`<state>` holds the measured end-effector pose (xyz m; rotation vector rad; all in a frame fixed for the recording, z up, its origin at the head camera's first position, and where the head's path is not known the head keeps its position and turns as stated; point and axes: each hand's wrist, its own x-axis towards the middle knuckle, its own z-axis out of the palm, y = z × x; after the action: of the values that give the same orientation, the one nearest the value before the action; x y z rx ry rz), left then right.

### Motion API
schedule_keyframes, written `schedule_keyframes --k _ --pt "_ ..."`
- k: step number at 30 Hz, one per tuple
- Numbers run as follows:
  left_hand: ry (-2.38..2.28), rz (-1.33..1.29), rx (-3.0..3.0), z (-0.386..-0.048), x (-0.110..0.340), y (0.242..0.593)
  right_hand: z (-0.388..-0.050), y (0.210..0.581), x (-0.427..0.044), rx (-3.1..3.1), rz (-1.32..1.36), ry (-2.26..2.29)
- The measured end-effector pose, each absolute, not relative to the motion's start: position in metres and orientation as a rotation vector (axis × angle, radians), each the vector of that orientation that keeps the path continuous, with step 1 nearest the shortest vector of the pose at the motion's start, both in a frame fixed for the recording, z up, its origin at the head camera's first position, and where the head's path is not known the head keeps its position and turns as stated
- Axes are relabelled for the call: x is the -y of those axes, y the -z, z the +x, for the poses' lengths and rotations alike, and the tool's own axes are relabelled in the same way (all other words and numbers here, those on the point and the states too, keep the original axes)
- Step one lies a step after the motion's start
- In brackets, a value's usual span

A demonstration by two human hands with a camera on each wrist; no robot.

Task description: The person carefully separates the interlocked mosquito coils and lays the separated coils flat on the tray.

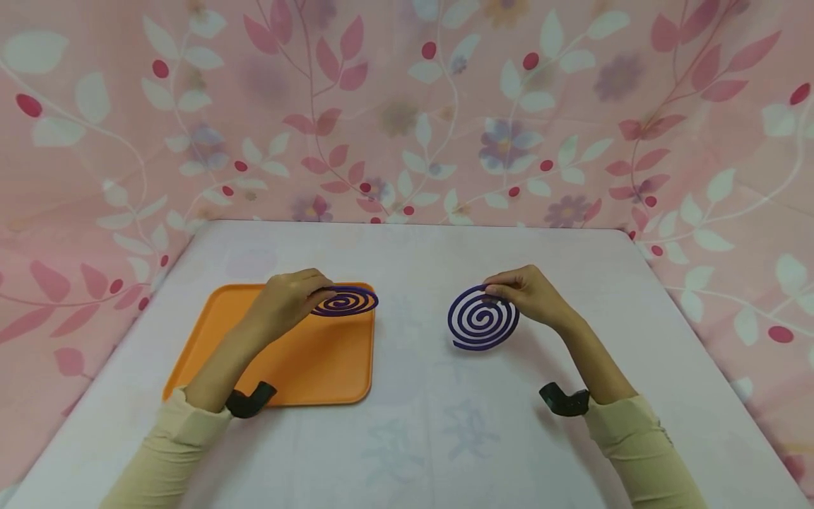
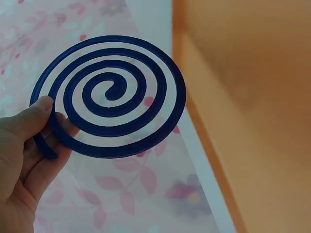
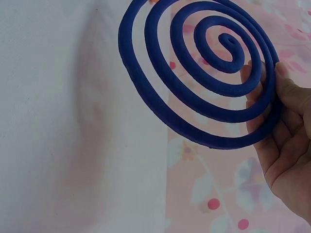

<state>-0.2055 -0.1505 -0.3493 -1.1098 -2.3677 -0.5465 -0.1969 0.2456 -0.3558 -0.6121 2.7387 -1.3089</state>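
Note:
My left hand (image 1: 289, 297) pinches the edge of a dark blue spiral mosquito coil (image 1: 341, 304) between thumb and fingers. That coil is held nearly flat in the air over the right part of an orange tray (image 1: 305, 385). In the left wrist view the whole left coil (image 2: 115, 90) shows, with the thumb on top and fingers beneath. To the right of the tray, my right hand (image 1: 526, 293) grips a second coil (image 1: 485, 318) of the same colour by its upper right edge. This one hangs tilted above the white table, its face toward the head camera.
The white table (image 1: 413, 438) carries faint printed marks. Behind and beside it hangs a pink cloth (image 1: 394, 106) with leaves and flowers. A dark wrist-camera mount (image 1: 249, 400) sits on the left wrist, another (image 1: 564, 400) on the right.

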Motion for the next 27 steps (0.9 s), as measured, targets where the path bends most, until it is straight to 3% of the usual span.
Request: schedule_keyframes --k 10,27 --pt "0.228 -1.085 2.154 -0.188 0.186 0.354 -0.201 0.359 -0.246 -2.726 -0.607 1.361" --pt "-0.048 -1.282 2.220 -0.176 0.211 0.386 -0.199 0.358 -0.252 -2.698 -0.614 1.414"
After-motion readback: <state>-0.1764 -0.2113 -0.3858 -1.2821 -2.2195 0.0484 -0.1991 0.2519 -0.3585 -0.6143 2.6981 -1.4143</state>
